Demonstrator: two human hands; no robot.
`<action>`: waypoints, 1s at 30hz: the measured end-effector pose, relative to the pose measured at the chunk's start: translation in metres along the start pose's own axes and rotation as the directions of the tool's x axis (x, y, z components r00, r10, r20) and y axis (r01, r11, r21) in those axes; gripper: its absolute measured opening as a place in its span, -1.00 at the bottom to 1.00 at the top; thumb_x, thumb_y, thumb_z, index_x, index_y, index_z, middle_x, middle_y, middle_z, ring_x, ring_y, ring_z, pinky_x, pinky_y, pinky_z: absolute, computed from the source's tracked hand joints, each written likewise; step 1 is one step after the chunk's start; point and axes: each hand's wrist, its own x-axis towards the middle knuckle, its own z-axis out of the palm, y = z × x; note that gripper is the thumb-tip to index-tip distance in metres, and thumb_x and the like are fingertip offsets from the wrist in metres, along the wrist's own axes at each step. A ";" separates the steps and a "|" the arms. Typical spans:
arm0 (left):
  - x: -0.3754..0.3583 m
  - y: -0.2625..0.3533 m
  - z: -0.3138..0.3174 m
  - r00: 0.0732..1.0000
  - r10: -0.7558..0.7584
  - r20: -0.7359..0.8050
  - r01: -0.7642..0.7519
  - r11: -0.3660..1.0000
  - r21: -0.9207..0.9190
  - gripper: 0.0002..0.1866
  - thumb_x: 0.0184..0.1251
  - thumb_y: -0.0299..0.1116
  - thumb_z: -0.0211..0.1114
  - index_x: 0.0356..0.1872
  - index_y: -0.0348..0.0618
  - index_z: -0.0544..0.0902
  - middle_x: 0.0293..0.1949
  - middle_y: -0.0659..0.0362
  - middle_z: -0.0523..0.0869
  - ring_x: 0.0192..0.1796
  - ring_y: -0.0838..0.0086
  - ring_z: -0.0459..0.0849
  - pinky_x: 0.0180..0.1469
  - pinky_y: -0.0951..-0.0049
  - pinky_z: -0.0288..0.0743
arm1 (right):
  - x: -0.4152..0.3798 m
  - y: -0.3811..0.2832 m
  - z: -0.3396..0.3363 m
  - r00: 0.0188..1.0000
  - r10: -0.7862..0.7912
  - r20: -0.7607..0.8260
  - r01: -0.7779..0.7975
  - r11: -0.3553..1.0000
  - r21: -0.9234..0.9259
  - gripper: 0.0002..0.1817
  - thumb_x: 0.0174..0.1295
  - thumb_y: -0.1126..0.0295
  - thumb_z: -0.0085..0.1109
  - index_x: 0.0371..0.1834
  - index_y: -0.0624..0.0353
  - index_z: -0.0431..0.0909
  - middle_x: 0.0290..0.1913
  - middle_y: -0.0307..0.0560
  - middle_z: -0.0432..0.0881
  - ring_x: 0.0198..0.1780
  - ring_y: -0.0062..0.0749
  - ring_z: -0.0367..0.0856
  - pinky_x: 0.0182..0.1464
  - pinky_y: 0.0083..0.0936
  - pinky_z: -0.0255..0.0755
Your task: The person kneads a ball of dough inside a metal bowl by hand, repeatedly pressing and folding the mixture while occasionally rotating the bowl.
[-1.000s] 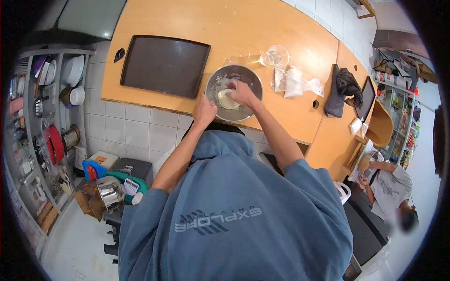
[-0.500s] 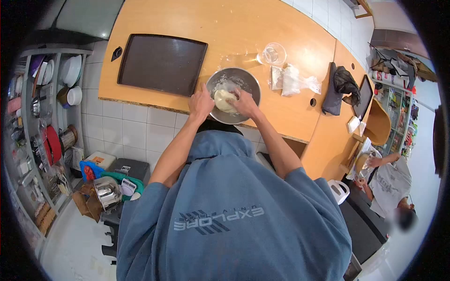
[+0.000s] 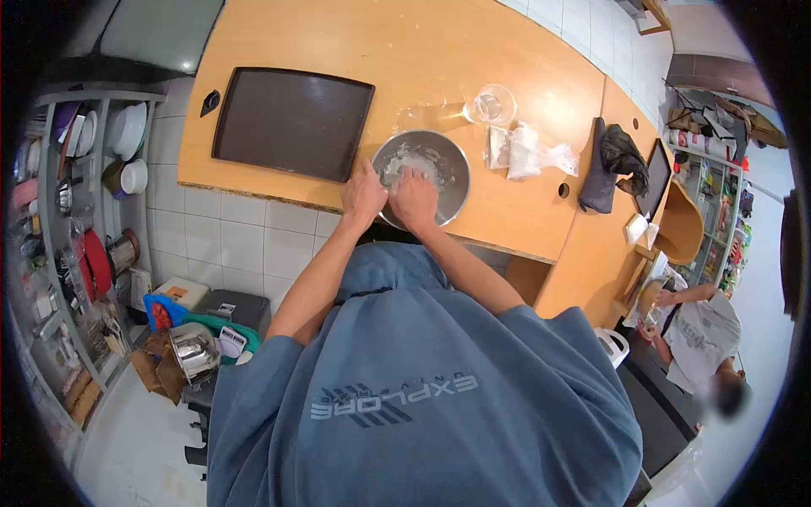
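Note:
A steel mixing bowl (image 3: pixel 456 182) stands at the table's near edge, its inner wall smeared with white flour and dough residue (image 3: pixel 418 158). My left hand (image 3: pixel 363 196) is closed on the bowl's left rim, the thumb side towards the inside. Inside the bowl, my right hand (image 3: pixel 414 199) presses down with bent fingers, close beside the left. It covers the pale dough, which hardly shows beneath it.
Left of the bowl lies a dark baking tray (image 3: pixel 291 122). A clear plastic cup (image 3: pixel 494 105) and white plastic bags (image 3: pixel 530 152) are to the right. Farther right are a dark cloth bundle (image 3: pixel 598 169) and another person (image 3: pixel 705 334). Shelves (image 3: pixel 101 211) stand at left.
My right hand has moved left and down from the bowl's right side, turning from gripping the dough's edge to pressing over it. The dough is now covered. My left hand stays at the rim.

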 end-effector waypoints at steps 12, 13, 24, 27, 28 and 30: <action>0.001 -0.003 -0.009 0.999 0.018 0.044 -0.018 1.000 0.006 -0.44 0.25 -0.42 0.29 0.22 -0.46 0.33 -0.39 -0.30 0.74 -0.27 -0.20 0.77 -0.17 -0.12 0.64 | 0.062 0.004 0.006 0.967 0.181 0.178 -0.173 0.983 -0.060 -0.56 0.33 0.08 0.02 -0.23 0.26 0.72 -0.22 0.35 0.75 -0.16 0.23 0.77 -0.06 0.06 0.63; -0.002 -0.001 -0.010 1.000 0.014 0.025 -0.014 1.000 0.002 -0.44 0.25 -0.42 0.30 0.22 -0.46 0.33 -0.39 -0.30 0.74 -0.27 -0.20 0.77 -0.17 -0.11 0.64 | 0.062 0.005 0.008 0.967 0.176 0.185 -0.171 0.984 -0.045 -0.56 0.32 0.08 0.05 -0.23 0.26 0.73 -0.23 0.37 0.74 -0.17 0.23 0.77 -0.05 0.05 0.63; -0.002 0.011 -0.013 0.996 -0.081 0.030 0.081 0.997 -0.013 -0.45 0.31 -0.37 0.28 0.21 -0.50 0.32 -0.24 -0.35 0.74 -0.14 -0.26 0.75 -0.07 -0.15 0.61 | 0.049 0.028 -0.020 0.982 0.115 0.151 -0.143 0.970 0.196 -0.68 0.44 0.19 0.05 -0.01 0.22 0.61 -0.26 0.37 0.73 -0.17 0.42 0.70 -0.07 0.15 0.57; -0.002 0.013 -0.012 0.996 -0.087 0.005 0.088 0.996 -0.015 -0.42 0.23 -0.39 0.30 0.20 -0.50 0.34 -0.22 -0.35 0.74 -0.13 -0.21 0.77 -0.06 -0.11 0.63 | 0.032 0.020 -0.014 0.994 0.071 0.088 -0.088 0.975 0.202 -0.66 0.47 0.16 0.01 -0.03 0.21 0.62 -0.26 0.32 0.74 -0.21 0.37 0.71 -0.11 0.13 0.57; -0.002 0.013 -0.013 0.996 -0.091 0.012 0.091 0.996 -0.021 -0.42 0.24 -0.38 0.31 0.21 -0.51 0.34 -0.21 -0.35 0.74 -0.13 -0.21 0.77 -0.06 -0.11 0.63 | 0.026 0.021 -0.004 1.000 -0.011 -0.016 0.013 0.991 0.130 -0.65 0.47 0.15 0.01 -0.04 0.20 0.63 -0.27 0.30 0.74 -0.23 0.33 0.72 -0.13 0.11 0.58; -0.001 0.012 -0.011 0.995 -0.100 0.026 0.101 0.994 -0.036 -0.41 0.25 -0.36 0.31 0.22 -0.52 0.35 -0.19 -0.35 0.74 -0.12 -0.21 0.77 -0.05 -0.10 0.63 | 0.014 0.019 0.008 0.961 -0.194 -0.199 0.189 0.981 -0.044 -0.64 0.46 0.12 0.00 -0.05 0.19 0.64 -0.29 0.26 0.74 -0.27 0.26 0.72 -0.16 0.08 0.58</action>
